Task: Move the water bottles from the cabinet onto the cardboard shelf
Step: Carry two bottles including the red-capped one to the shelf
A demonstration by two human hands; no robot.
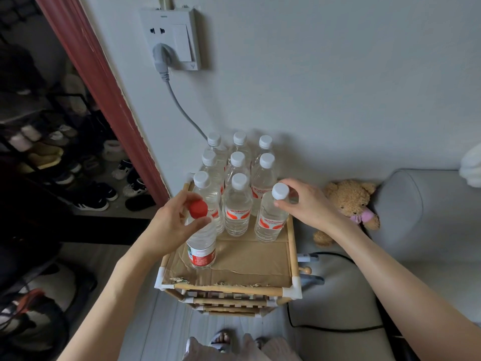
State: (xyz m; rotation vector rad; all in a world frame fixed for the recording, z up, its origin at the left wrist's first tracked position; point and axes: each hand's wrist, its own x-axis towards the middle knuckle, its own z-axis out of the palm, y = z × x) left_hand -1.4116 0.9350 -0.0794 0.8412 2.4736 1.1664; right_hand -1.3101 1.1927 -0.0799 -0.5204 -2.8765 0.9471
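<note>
Head view: two bottles being set down at once on the cardboard shelf (260, 259), so the placing step of the task. Left hand (169, 225) wrapped around the neck of the red-capped bottle (201, 246), thumb and fingers closed just under the cap; base apparently touching the cardboard at the front left. Right hand (304, 204) pinching the neck of a white-capped bottle (270, 220), fingertips closed below the cap; bottle upright at the right edge, beside the shelf's rail. Behind these, eight more white-capped bottles (237, 183) already standing in rows against the wall. Cabinet not visible here.

Next, probably: confirm both bases sit flat on the cardboard, loosen both grips, lift straight up clear of the caps. Care needed on the right: little room between that bottle and the rail. Front strip of cardboard free for further bottles.
</note>
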